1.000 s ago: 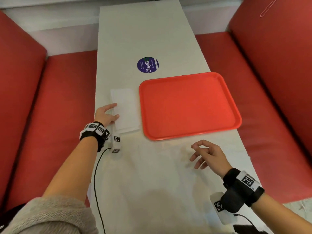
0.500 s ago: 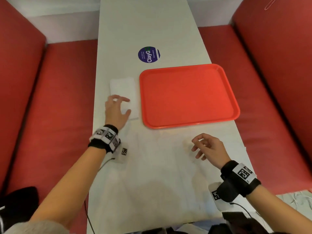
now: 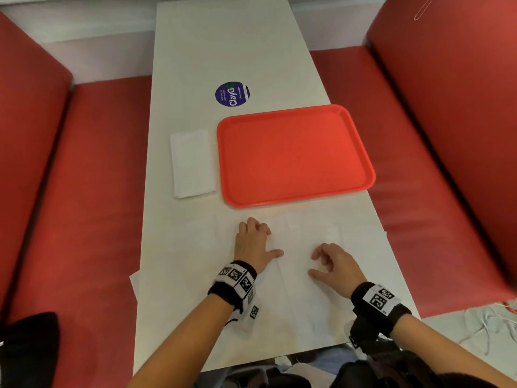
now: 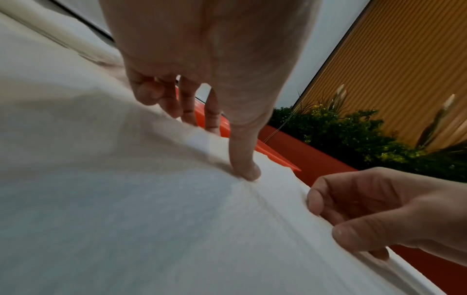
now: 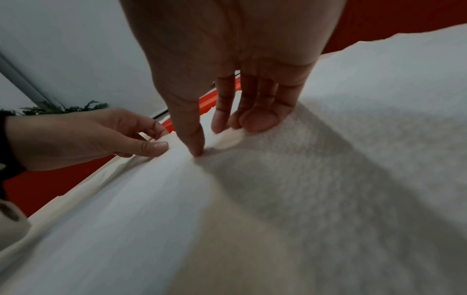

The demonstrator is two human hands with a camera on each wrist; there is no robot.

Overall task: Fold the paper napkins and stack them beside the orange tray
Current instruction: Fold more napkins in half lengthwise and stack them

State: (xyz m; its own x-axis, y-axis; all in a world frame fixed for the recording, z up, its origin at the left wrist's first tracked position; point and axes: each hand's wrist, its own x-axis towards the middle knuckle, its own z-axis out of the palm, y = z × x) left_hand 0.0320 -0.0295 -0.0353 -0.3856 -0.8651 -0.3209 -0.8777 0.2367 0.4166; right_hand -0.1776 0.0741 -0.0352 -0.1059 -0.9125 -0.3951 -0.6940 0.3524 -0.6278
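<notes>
An orange tray (image 3: 293,155) lies on the white table (image 3: 223,37). A stack of folded white napkins (image 3: 193,163) sits just left of it, untouched. Unfolded white napkins (image 3: 296,289) cover the near table. My left hand (image 3: 271,240) rests on one; in the left wrist view its thumb (image 4: 246,171) presses the paper while curled fingers reach the far edge, raising a ridge. My right hand (image 3: 313,263) sits close to its right. In the right wrist view, the right hand (image 5: 215,139) pinches a small bulge of napkin (image 5: 303,199) between thumb and fingertips.
Red bench seats (image 3: 98,191) flank the narrow table on both sides, with red backrests (image 3: 461,107) behind. A round purple sticker (image 3: 232,93) lies beyond the tray. A black object (image 3: 28,345) sits on the left seat near me.
My left hand has left the folded stack and come back right to the spread napkin, next to my right hand. The right hand shifted slightly left onto the same paper.
</notes>
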